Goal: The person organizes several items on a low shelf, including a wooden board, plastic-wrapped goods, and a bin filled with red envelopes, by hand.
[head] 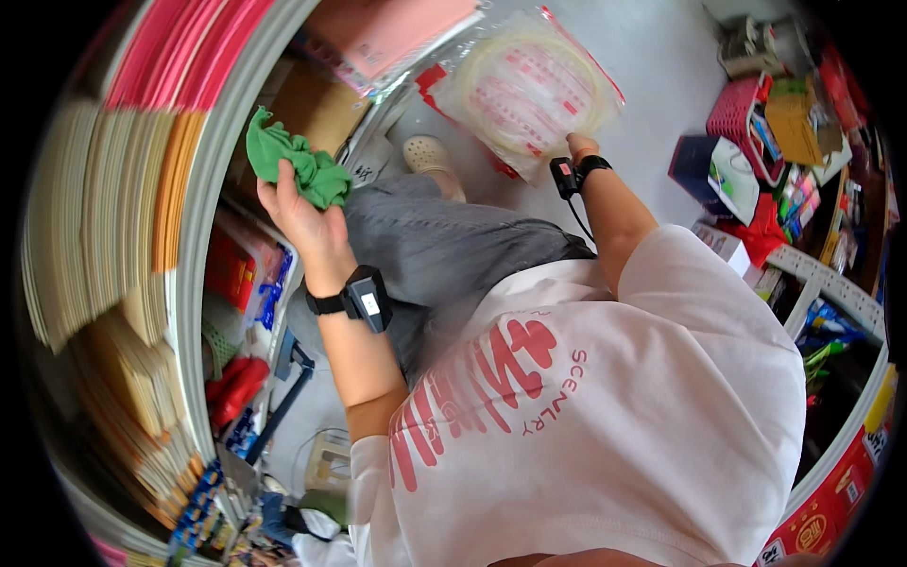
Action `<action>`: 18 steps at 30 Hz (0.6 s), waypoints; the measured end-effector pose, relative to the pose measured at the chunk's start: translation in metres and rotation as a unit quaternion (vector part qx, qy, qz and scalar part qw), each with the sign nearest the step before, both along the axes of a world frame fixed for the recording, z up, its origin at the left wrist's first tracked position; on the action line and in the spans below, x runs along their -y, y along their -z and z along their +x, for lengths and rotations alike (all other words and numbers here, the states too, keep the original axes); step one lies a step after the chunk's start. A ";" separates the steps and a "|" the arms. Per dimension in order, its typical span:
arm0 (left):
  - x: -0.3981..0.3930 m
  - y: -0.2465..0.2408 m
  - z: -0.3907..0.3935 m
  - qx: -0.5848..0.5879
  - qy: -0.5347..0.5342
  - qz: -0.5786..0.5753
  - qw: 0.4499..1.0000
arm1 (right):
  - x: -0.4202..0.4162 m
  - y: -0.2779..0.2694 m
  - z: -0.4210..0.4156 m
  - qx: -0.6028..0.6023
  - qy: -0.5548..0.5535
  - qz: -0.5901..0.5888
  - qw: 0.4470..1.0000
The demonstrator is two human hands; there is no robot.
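My left hand (301, 216) is wrapped around a crumpled green cloth (297, 161), held beside the shelves on the left. In my right hand (582, 146), stretched out ahead, is the near edge of a clear plastic bag (535, 92) with red edging and red print. Through the film shows a pale, round, ring-like item; its exact kind I cannot tell. The bag hangs above the grey floor (638, 42), slightly blurred. Its lower side and some fingers of my right hand are hidden.
Left, a shelf rack (195, 177) holds stacked paper, with a clear plastic bin (244, 269) below. Pink sheets (397, 32) lie ahead above a cardboard box (312, 103). Right, a pink basket (737, 117) and a dark box (698, 173) stand near a white metal shelf (829, 283).
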State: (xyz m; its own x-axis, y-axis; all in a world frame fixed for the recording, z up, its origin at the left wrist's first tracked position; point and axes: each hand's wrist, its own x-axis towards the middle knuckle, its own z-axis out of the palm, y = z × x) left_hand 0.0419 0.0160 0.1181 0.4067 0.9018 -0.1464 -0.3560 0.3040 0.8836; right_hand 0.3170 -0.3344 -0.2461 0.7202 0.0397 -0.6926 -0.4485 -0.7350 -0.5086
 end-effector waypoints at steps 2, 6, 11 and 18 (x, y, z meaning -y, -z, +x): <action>0.008 0.012 0.025 -0.035 0.013 -0.003 0.999 | -0.014 -0.031 -0.023 -0.076 0.141 0.034 0.987; 0.011 0.074 0.046 -0.115 0.063 0.039 0.991 | -0.034 -0.093 -0.035 -0.156 0.290 0.153 0.932; -0.010 0.110 0.043 -0.128 0.150 -0.176 0.964 | -0.019 -0.039 -0.008 -0.067 0.255 0.089 0.961; 0.003 0.101 0.042 -0.146 0.156 -0.158 0.964 | -0.074 -0.169 -0.006 -0.041 -0.117 -0.195 0.973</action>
